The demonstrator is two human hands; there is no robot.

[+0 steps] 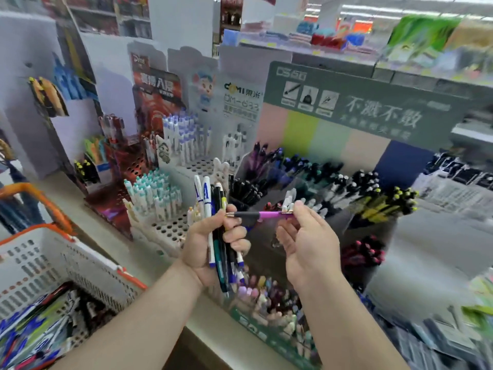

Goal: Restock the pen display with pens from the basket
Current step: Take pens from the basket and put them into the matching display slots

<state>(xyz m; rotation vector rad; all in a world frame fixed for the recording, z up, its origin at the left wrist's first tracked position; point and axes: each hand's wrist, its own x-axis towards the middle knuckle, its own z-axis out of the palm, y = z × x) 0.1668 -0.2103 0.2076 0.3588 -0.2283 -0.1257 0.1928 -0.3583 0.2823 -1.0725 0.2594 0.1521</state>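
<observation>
The purple pen (pixel 266 215) lies nearly level between the two hands, its long axis running left to right, gold tip toward the left hand (pixel 210 244) and clip end pinched between the thumb and fingertips of the right hand (pixel 301 241). The rest of that right hand is loosely spread, palm turned up and inward. The left hand is curled round a bundle of pens (pixel 221 236) held upright, white-and-blue ones and darker ones fanned above the fist; its thumb and forefinger sit right at the purple pen's tip, though whether they grip it I cannot tell.

Just beyond the hands stands the tiered pen display (pixel 320 182), its cups packed with black, blue, white and yellow-capped pens leaning away from the viewer. The purple-capped row (pixel 260 158) sits up and slightly left of the held pen, so I judge the right hand, which controls the pen, must swing it from level to upright before dropping it in.

The white basket (pixel 88 265) with orange handles, pens loose in its bottom, sits low at the left, nearer the left arm.
</observation>
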